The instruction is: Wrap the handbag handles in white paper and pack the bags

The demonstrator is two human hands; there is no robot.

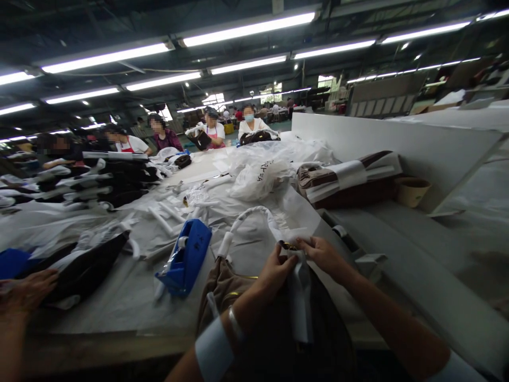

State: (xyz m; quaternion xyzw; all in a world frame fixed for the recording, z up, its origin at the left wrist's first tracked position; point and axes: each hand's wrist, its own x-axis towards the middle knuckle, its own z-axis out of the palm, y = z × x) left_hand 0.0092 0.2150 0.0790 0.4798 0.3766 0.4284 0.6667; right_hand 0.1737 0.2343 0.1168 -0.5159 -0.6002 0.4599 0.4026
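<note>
A brown handbag (222, 278) with gold zippers stands at the table's near edge, right in front of me. Its handle (249, 211) arches up, wrapped in white paper. At the right end of that handle, by a gold-coloured metal fitting (289, 245), both hands work close together. My left hand (274, 273) is closed, fingers pinched on the strap end below the fitting. Thumb and fingers of my right hand (324, 257) pinch the white wrapping (295, 233) just beside it. A white paper-covered strip (302, 302) hangs down the bag's dark side.
Left of the bag sits a blue tape dispenser (186, 257). A co-worker's hand (29, 289) rests by a black bag (93, 265) at far left. Stacked bags (119, 178), plastic bags (258, 178), a wrapped brown bag (353, 178) and a tape roll (412, 191) lie beyond. Several people sit across.
</note>
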